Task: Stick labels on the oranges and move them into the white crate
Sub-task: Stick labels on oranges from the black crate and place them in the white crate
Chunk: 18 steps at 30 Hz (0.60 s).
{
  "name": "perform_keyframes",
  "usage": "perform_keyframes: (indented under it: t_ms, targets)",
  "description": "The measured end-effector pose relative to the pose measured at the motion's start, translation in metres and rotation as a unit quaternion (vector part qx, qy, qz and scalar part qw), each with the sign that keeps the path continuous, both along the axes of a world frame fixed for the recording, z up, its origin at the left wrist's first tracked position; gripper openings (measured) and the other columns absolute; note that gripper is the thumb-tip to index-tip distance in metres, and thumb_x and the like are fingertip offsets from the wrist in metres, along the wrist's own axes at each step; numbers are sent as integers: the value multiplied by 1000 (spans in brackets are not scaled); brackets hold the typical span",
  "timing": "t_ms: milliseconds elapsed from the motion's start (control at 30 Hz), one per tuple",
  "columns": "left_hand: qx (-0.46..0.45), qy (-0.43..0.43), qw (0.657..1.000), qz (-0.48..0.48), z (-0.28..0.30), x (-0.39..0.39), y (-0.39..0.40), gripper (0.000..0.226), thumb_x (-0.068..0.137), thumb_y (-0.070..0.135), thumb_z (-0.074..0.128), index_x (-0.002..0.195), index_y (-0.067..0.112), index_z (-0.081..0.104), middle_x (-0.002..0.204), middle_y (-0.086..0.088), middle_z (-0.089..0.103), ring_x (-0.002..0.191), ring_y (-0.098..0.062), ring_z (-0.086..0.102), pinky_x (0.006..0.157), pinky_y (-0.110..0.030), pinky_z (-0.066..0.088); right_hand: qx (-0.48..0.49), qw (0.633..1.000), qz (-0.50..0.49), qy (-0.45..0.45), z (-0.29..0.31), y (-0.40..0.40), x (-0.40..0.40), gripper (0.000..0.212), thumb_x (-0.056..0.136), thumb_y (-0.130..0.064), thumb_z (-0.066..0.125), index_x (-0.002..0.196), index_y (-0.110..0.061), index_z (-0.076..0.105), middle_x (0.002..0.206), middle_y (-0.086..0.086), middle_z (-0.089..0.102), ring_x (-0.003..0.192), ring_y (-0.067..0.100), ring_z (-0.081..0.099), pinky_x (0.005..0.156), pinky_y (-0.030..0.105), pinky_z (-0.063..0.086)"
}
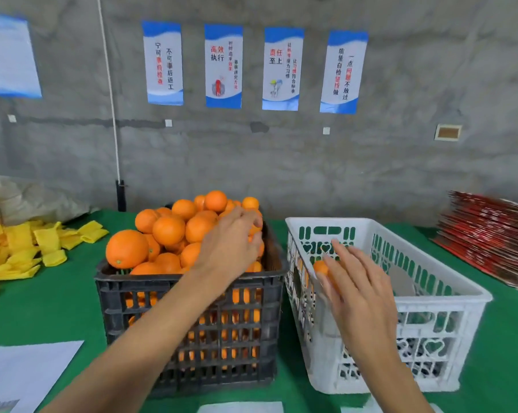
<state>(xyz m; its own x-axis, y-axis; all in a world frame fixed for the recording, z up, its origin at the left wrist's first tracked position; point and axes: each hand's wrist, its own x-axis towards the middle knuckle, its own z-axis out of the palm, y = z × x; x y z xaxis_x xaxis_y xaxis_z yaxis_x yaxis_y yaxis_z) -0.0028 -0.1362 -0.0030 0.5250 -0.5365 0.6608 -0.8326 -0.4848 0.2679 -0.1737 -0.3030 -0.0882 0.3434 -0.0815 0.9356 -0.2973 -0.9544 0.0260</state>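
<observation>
Orange (323, 271) — under right hand (356, 281)

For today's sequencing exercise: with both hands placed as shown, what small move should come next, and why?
Probably the left hand closes on one orange from the heaped black crate, since its fingers already lie on that pile, while the right hand is over the white crate, an orange under its fingers.

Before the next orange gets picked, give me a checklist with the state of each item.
1. Left hand on the oranges heaped in the black crate: ok.
2. Firm grip on one fruit there: cannot tell, the fingers are hidden.
3. Right hand over the white crate, fingers spread: ok.
4. Orange under the right hand labelled: cannot tell.
5. Room in the white crate: ok, mostly bare.
6. Label supply within reach: cannot tell.
</observation>
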Motion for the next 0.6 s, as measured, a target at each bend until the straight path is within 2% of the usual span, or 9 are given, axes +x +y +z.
perform_keyframes:
  t_ms: [67, 133, 200, 267, 300, 367, 467, 533, 600]
  targets:
    - [172, 31, 978, 114, 10, 33, -6, 47, 100, 20, 60, 145, 21, 49, 144, -9, 44, 117, -36, 61, 84, -48, 55, -25, 999, 21, 14, -6, -6, 3, 32, 99, -31, 62, 118, -9, 76, 139, 5, 65, 125, 33, 63, 102, 51, 51]
    - [326, 42, 932, 155, 16, 53, -12, 58, 98, 26, 65, 151, 22, 43, 149, -10, 45, 127, -35, 57, 92, -45, 54, -29, 998, 54, 18, -16, -1, 5, 31, 103, -31, 58, 116, -10, 76, 139, 5, 65, 125, 30, 63, 101, 50, 52]
    - [403, 34, 899, 165, 18, 63, -19, 55, 92, 33, 70, 142, 21, 51, 136, -5, 58, 125, -29, 58, 93, -39, 53, -28, 995, 88, 23, -26, 8, 5, 30, 104, -31, 56, 115, -11, 77, 139, 4, 65, 127, 27, 62, 102, 48, 51]
    - [445, 1, 880, 169, 21, 63, -27, 39, 93, 25, 68, 129, 18, 57, 130, -5, 61, 120, -27, 60, 86, -36, 52, -20, 994, 106, 32, -31, 15, 5, 27, 102, -28, 59, 112, -11, 77, 138, 3, 65, 126, 26, 62, 102, 47, 51]
    - [442, -19, 880, 171, 24, 61, -27, 31, 93, 21, 67, 123, 16, 59, 127, -5, 62, 117, -27, 61, 81, -36, 50, -14, 993, 110, 38, -34, 19, 5, 26, 101, -28, 60, 111, -11, 77, 138, 3, 66, 126, 25, 62, 103, 46, 51]
    - [379, -43, 911, 159, 28, 53, -20, 41, 91, 24, 71, 130, 21, 60, 125, -4, 63, 116, -28, 62, 74, -37, 45, 11, 991, 126, 40, -40, 25, 4, 27, 101, -28, 58, 112, -13, 77, 138, 2, 65, 125, 22, 61, 104, 43, 50]
    - [145, -15, 988, 54, 23, 19, 8, 60, 80, 46, 76, 137, 39, 57, 122, 4, 67, 109, -24, 66, 72, -35, 51, 67, 984, 161, 31, -42, 37, 8, 32, 102, -30, 57, 126, -15, 72, 141, -4, 62, 128, 15, 58, 107, 41, 48]
    - [-5, 42, 998, -53, 2, -14, 28, 61, 75, 56, 76, 132, 45, 57, 117, 15, 65, 96, -12, 65, 74, -34, 56, 110, 974, 195, 35, -42, 50, 11, 45, 102, -34, 62, 143, -17, 59, 149, -9, 55, 136, 8, 51, 113, 33, 43]
    - [-71, 80, 986, -125, -31, -47, 45, 64, 74, 60, 73, 134, 44, 58, 120, 21, 61, 93, -4, 60, 79, -23, 52, 149, 960, 236, 38, -44, 63, 12, 65, 97, -38, 70, 153, -20, 44, 154, -13, 47, 141, 1, 43, 115, 22, 36]
